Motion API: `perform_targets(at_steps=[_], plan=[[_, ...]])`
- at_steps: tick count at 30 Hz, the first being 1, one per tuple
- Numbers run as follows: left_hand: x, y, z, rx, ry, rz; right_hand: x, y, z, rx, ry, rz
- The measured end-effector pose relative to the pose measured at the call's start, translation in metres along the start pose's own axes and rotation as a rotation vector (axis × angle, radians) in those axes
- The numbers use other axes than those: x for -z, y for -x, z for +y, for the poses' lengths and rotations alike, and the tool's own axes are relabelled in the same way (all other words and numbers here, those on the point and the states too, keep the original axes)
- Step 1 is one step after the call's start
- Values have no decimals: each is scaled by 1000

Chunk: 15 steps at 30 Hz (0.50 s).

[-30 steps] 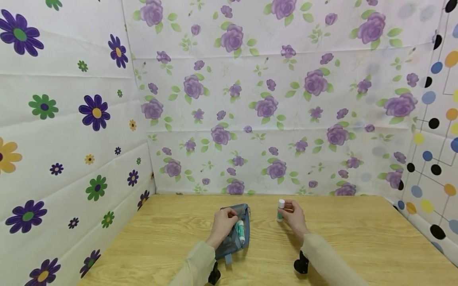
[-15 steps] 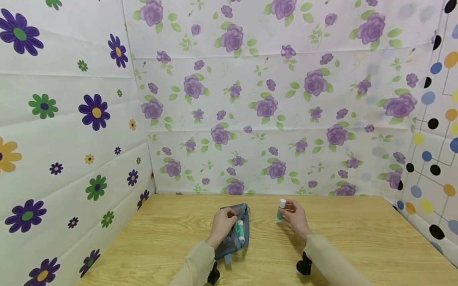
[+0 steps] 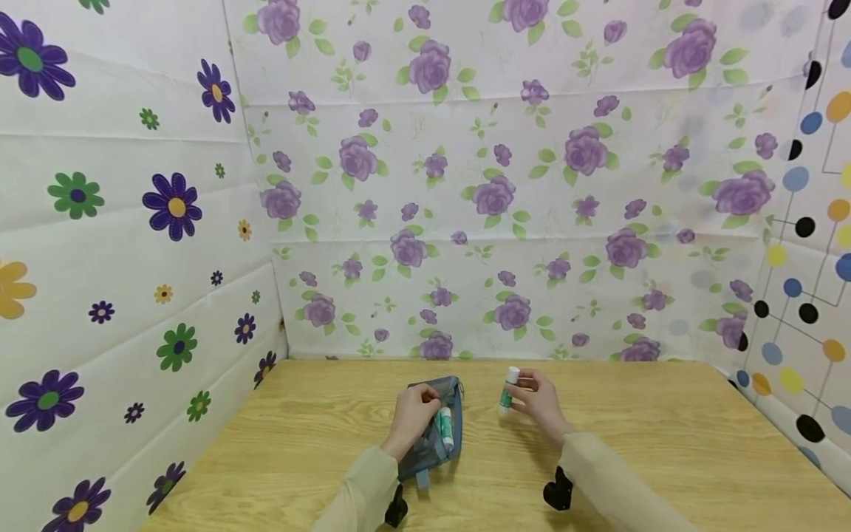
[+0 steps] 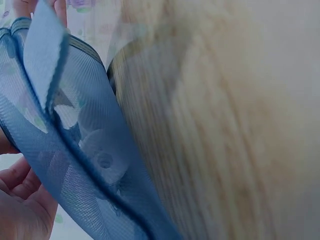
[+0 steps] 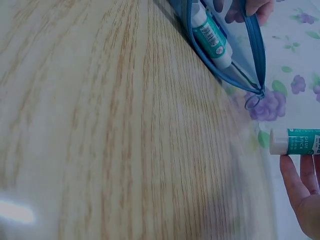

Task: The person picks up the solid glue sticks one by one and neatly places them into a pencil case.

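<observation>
A blue mesh zip pouch lies on the table with its mouth open. My left hand pinches the pouch's left edge; in the right wrist view its fingertips show on the rim. Inside the pouch lies a green and white glue stick, its barcode visible in the right wrist view. To the right of the pouch, my right hand holds another glue stick between thumb and fingers, nearly upright with its white cap at the top. The left wrist view shows a round white end through the mesh.
The wooden table extends to both sides of the pouch. A flowered cloth hangs along the table's back edge, with patterned cloths at left and right. A zipper ring hangs at the pouch's end. Black wrist devices sit under the sleeves.
My right hand has moved slightly left toward the pouch with the glue stick, which now leans a little. The left hand keeps its hold on the pouch.
</observation>
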State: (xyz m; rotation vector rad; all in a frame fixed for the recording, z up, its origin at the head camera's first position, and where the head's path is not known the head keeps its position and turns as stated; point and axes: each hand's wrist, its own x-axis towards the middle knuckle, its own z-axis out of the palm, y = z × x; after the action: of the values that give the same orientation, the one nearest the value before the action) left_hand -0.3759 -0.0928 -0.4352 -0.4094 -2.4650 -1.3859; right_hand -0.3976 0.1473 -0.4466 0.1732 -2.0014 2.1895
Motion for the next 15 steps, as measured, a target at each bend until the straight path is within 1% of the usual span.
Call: perform_targets(at_steps=[3,4,6,8,11,14,15], plan=[[0,0,0,-2,-3,-1,3,-8,12,7,-6,-19],[0,0,0,-3,-6,-1,4,-10,16,17,-19,-36],[0,0,0,-5,-11,-2,8,-18,27,12,-34,-62],[0,1,0,-5,-14,-3,10,-24,36,35,-69,-107],[0,1,0,-5,-13,-3,2,-17,25,14,-61,-108],[0,0,0,-4,-11,1,-10,-4,4,-11,-50,-99],[0,0,1,-4,-9,1,-12,-1,2,-14,-47,-104]])
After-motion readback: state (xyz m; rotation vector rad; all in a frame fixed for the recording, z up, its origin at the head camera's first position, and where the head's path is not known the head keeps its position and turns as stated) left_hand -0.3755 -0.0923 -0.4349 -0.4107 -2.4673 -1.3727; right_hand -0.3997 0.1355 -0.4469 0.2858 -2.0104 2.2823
